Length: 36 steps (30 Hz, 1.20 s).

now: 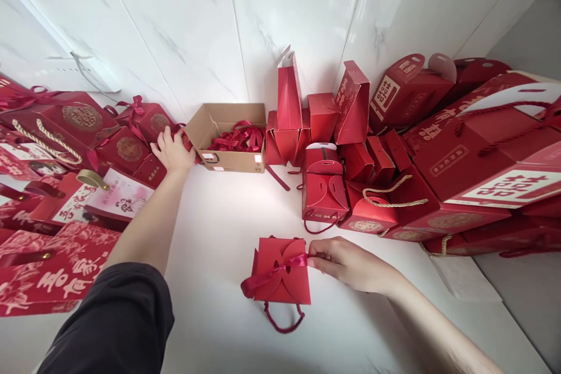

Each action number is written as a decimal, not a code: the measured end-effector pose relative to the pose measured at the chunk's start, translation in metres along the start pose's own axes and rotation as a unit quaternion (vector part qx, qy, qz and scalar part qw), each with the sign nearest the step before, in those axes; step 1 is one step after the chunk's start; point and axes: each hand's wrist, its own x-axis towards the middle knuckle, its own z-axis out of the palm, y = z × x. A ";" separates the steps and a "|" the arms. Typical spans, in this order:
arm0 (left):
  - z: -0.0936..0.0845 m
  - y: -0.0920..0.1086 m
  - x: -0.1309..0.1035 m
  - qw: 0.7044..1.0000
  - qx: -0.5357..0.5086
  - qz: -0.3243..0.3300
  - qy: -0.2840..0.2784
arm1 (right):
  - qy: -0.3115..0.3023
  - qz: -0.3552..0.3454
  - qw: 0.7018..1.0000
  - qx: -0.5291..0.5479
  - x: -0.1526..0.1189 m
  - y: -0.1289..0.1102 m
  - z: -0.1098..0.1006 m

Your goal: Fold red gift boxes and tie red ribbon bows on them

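A small red gift box (283,289) stands in the middle of the white table, its curved top flaps folded together and a dark red cord handle (284,327) hanging at its near side. Across the top runs a crimson ribbon (263,279), passing by the slots in the flaps. My right hand (339,263) pinches the ribbon's right end between thumb and fingers. Over at the left, my left hand (173,151) rests with fingers spread against the stacked red boxes, beside the cardboard box (236,162). What lies under its fingertips is partly hidden.
Coiled red ribbons (239,137) fill the cardboard box. Red gift boxes with gold emblems (82,118) and red bags (56,269) crowd the left. More red boxes (324,196) and larger handled boxes (482,158) stand at the right. A tiled wall (175,23) closes the back.
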 end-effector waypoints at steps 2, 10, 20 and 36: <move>0.001 0.000 0.007 0.998 0.023 -0.038 -0.036 | 0.001 -0.002 1.000 0.002 0.000 0.000 0.000; 0.006 0.015 -0.010 0.995 0.036 -0.067 -0.061 | 0.004 -0.012 1.000 -0.005 -0.004 -0.006 -0.001; -0.074 0.052 -0.104 0.999 0.031 0.008 -0.026 | -0.005 0.001 1.000 0.019 -0.009 -0.014 0.001; -0.042 0.009 -0.069 0.977 -0.064 0.051 -0.197 | -0.003 -0.040 0.999 -0.018 -0.014 -0.019 0.005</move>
